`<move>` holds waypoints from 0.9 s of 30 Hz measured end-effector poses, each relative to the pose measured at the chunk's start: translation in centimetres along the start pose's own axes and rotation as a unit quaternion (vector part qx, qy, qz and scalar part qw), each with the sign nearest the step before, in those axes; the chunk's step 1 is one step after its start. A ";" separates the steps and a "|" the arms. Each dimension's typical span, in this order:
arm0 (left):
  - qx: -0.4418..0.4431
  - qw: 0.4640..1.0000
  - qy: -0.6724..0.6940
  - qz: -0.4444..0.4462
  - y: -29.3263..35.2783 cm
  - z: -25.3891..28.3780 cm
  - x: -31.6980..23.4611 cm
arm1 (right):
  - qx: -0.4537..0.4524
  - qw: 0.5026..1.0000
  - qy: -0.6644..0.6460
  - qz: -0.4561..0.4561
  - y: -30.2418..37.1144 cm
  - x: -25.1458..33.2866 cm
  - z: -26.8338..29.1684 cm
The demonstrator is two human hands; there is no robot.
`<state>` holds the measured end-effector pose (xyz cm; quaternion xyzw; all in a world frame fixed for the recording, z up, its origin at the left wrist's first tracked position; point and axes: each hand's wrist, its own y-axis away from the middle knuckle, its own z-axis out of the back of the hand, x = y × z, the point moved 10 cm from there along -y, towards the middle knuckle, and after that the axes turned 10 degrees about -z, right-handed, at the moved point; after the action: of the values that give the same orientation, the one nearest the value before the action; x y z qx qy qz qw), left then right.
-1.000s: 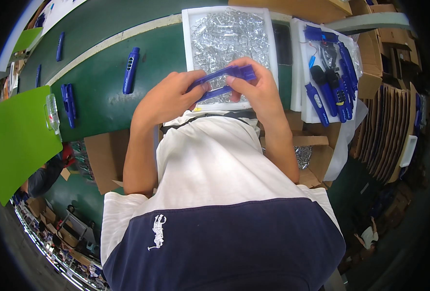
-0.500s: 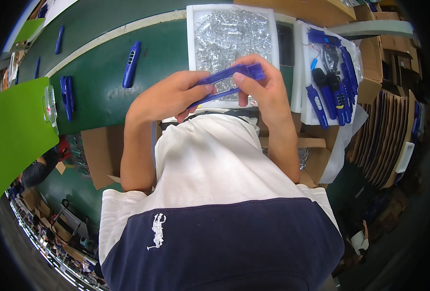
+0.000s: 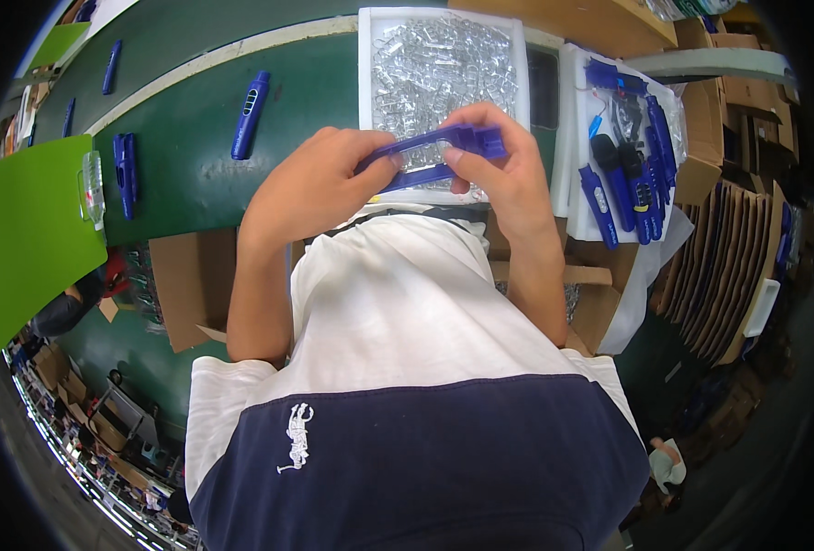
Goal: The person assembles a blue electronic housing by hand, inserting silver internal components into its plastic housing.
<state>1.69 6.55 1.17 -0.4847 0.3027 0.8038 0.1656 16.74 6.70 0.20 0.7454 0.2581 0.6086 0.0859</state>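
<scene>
Both hands hold a long blue plastic microphone housing (image 3: 482, 140), with a long opening along its middle, in front of my body. My left hand (image 3: 315, 179) pinches its left end between thumb and fingers. At the wider right end, my right hand (image 3: 512, 174) grips it, the thumb at the opening and the fingers behind. Just beyond the housing lies a white foam tray (image 3: 365, 83), filled with small clear plastic pieces (image 3: 443, 60). Whether a clear piece sits in the opening cannot be made out.
On the green table (image 3: 191, 119) lie a blue housing with oval cutouts (image 3: 251, 115) and another blue housing (image 3: 126, 174). A white foam tray (image 3: 567, 138) at right holds black-headed blue microphones (image 3: 613, 170). A green board (image 3: 35, 239) stands left; stacked cardboard (image 3: 724, 266) is far right.
The housing has turned to lie more level, its left end rising slightly. My left fingers have drawn in closer around that end. Both hands keep their hold.
</scene>
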 end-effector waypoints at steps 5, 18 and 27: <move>-0.010 0.998 -0.023 -0.062 0.7 1.3 -1.4 | -0.031 0.999 0.007 0.039 0.3 0.7 0.6; -0.275 0.895 -0.220 -0.274 4.2 5.5 -6.0 | 0.030 0.968 0.112 0.221 2.3 4.6 -0.8; -0.246 0.912 -0.217 -0.245 3.3 4.5 -5.9 | 0.021 0.958 0.138 0.250 2.1 5.0 -0.1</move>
<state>-0.39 7.09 8.96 -0.3831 -0.0767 0.8722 0.2943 17.84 7.34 5.42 0.6969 0.0856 0.7017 -0.1211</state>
